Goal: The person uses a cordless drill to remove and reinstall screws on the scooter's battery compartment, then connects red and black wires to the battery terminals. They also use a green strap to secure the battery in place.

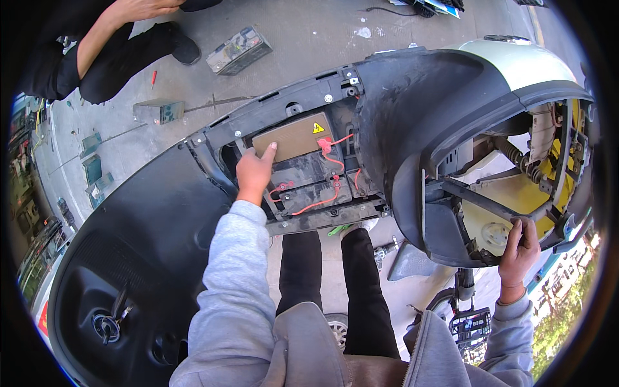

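Head view, entry one.

A: What is the left hand (254, 172) doing?

B: It is reaching into the open battery bay (303, 164) of the scooter, with the fingers stretched flat and the fingertips pressing on the near edge of the brown battery cover (293, 137). The grip is lying open, clamped on nothing.

A: And where is that cover sitting?

B: It is lying on top of the black batteries (309, 180), in the upper part of the bay, with a yellow warning sticker (318, 128) at its right corner. Red wires (322, 200) are running across the batteries just right of the hand.

A: Right hand (518, 251)?

B: It is curling around the lower edge of the raised black seat tub (412, 122), with the fingers closed on that edge, well apart from the bay.

A: Surroundings?

B: A second person (97, 51) in dark clothes is crouching on the concrete floor (309, 39) at upper left, and a loose grey battery (238, 49) is lying on the floor near that person's shoe. The wearer's grey sleeves are coming in from below.
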Motion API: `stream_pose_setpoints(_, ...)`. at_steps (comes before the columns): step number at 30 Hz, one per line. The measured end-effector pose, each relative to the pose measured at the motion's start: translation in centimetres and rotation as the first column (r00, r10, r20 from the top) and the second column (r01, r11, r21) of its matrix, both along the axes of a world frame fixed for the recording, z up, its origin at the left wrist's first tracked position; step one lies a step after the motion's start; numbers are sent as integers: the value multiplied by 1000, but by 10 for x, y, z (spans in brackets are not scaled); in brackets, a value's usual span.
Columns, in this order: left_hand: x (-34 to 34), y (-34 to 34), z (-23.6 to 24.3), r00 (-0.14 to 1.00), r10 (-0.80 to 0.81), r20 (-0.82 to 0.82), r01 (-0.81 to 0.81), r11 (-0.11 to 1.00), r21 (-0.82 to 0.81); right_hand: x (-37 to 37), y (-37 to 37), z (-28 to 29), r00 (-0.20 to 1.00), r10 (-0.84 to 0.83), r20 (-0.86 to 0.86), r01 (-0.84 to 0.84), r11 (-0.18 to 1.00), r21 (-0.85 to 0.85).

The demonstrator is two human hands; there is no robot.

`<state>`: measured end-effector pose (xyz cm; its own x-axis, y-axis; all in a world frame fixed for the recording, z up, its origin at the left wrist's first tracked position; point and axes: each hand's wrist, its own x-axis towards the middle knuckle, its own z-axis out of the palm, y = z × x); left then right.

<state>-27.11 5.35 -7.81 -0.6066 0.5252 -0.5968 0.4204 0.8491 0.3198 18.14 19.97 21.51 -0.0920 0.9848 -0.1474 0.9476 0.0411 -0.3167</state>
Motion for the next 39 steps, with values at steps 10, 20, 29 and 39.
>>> stream_pose_setpoints(10,-20,19,5,939,-71,338,79,997,-9,-4,6,1,998,52,43,-50,998,-42)
stream_pose_setpoints(20,-15,23,10,927,-158,340,147,987,57,-1,3,-1,1000,9,-12,-10,993,-114)
stream_pose_setpoints(29,35,82,-11,845,-396,360,400,914,66,-3,3,2,999,43,9,-42,995,-86)
stream_pose_setpoints(39,33,73,-22,722,57,689,-44,998,-38,-9,8,8,996,72,49,-69,995,-68)
